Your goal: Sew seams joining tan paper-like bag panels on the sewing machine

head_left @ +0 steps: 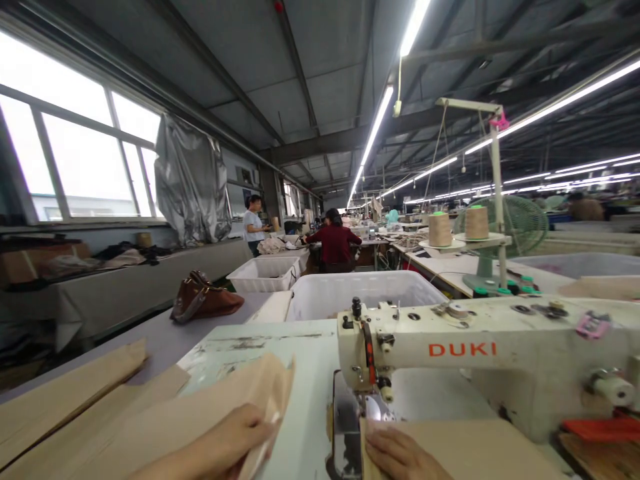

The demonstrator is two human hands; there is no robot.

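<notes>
Pinched in my left hand [240,433] is the raised edge of a tan fabric piece [210,397], which lifts off the pale green table left of the sewing machine [460,353]. The thumb side is slightly blurred. My right hand [400,453] lies with its fingers flat on a second tan fabric piece [475,443]. That piece runs across the machine bed, and its left edge sits just in front of the lit needle area [373,408]. The fingertips are close to the presser foot, whose contact with the fabric I cannot make out.
More tan fabric [75,393] and a brown handbag [207,298] lie to the left. Behind the machine stand white plastic bins [360,290], thread cones [440,230] on a stand and a green fan [520,227]. Two people [336,243] are farther back, one seated.
</notes>
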